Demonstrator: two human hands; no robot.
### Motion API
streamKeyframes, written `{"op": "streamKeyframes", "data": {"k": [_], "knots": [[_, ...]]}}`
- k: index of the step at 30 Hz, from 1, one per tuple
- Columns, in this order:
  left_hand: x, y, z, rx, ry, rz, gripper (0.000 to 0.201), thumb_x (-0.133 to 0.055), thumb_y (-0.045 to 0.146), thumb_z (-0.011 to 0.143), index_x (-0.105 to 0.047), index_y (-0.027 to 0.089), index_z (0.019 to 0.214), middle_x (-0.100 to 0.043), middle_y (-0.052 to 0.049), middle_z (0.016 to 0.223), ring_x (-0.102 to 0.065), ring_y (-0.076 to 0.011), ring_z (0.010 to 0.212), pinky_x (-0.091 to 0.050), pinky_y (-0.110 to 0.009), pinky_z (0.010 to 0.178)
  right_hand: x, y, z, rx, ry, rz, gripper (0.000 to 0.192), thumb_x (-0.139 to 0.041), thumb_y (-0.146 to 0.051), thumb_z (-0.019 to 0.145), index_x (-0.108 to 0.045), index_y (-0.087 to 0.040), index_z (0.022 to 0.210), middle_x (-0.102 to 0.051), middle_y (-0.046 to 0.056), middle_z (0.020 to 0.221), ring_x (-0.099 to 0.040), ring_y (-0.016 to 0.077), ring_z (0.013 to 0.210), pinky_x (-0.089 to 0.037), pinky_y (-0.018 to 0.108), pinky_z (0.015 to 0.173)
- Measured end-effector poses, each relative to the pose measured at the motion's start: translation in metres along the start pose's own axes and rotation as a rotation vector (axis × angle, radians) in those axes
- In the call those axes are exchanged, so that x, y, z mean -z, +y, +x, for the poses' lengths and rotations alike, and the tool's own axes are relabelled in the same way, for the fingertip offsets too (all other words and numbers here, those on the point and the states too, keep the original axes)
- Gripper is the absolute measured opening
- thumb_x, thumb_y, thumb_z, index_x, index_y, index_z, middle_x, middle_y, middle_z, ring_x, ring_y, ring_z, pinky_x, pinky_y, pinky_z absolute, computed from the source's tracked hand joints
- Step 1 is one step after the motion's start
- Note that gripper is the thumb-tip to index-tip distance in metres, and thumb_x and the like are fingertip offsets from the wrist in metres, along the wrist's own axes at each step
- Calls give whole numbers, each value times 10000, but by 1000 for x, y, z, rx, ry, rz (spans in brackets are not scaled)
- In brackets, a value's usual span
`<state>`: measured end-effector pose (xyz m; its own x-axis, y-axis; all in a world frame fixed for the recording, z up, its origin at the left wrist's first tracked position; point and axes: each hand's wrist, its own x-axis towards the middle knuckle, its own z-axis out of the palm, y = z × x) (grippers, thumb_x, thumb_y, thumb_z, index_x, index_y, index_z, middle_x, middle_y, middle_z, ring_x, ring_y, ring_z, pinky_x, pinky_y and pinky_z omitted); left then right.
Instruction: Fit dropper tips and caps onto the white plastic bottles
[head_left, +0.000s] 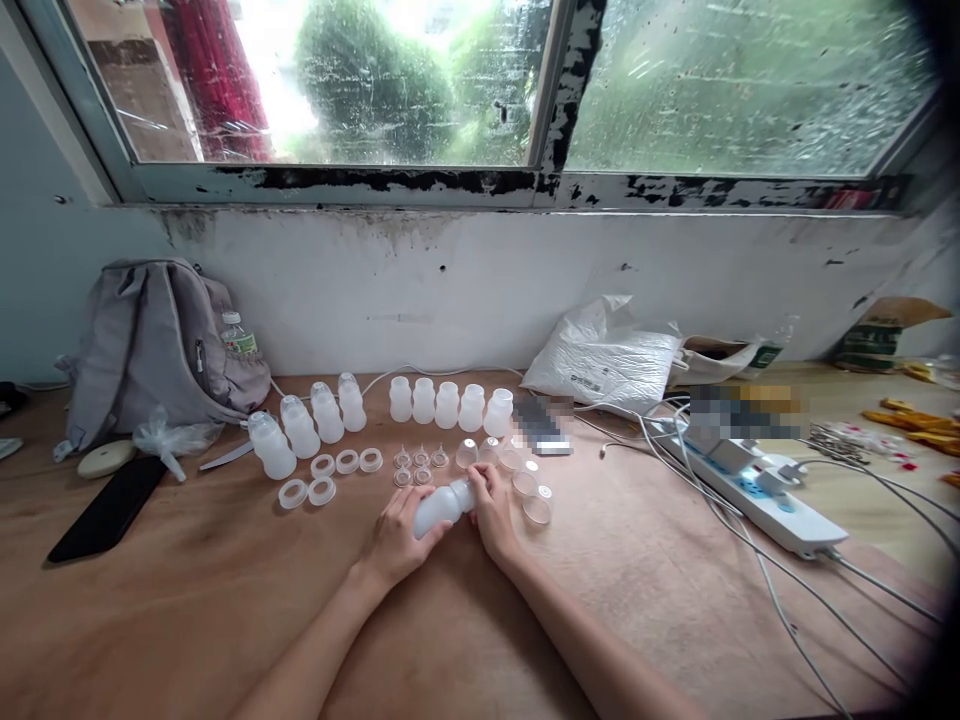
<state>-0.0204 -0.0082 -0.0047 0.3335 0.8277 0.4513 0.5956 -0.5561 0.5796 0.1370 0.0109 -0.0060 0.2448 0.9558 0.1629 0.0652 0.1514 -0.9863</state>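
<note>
My left hand [394, 540] grips the body of a small translucent white bottle [439, 508] lying sideways over the wooden table [225, 610]. My right hand [491, 510] closes around the bottle's neck end. Just beyond my hands lie several loose white rings [337, 465], small clear nipples [420, 460] and clear caps [525, 485]. Two rows of upright bottles stand behind them, one at the left [307, 425] and one in the middle [448, 404].
A grey backpack [154, 345] with a water bottle leans at the back left, a black phone [109, 507] in front of it. A white plastic bag [604, 360] lies at the back right. A white power strip [757, 490] and trailing cables cross the right side.
</note>
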Motion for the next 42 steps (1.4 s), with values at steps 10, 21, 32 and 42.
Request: {"op": "streamKeyframes", "data": {"k": [10,21,32,42], "knots": [[12,-11,4,150,-146,-310,386,-411,371,844,-391,211,1195,-533,-89,1173,-496,-226,1076,-402,-367,902,12,-28,5,-78,-427,552,310,-469,-430,804,-600,-219,988,-608,74,1046,-556,233,933,-413,381,807],[11,-9,6,164,0,-213,619,-627,427,683,-327,236,1190,-483,-100,1234,-463,-253,1135,-389,-419,922,16,-6,10,-162,-290,471,309,-566,-426,740,-628,-181,918,-656,79,874,-592,213,834,-431,330,723],[61,37,54,-91,-49,61,249,-529,323,771,-560,244,1005,-603,-21,960,-531,-191,929,-421,-346,847,18,-3,11,-198,-271,452,316,-603,-438,710,-620,-172,880,-622,40,717,-559,137,584,-433,260,546],[126,1,136,67,-97,472,359,-506,474,739,-560,220,987,-620,-37,951,-561,-196,897,-423,-289,788,18,-1,13,-187,-266,434,319,-606,-435,707,-607,-164,875,-602,27,694,-530,110,521,-418,228,471]]}}
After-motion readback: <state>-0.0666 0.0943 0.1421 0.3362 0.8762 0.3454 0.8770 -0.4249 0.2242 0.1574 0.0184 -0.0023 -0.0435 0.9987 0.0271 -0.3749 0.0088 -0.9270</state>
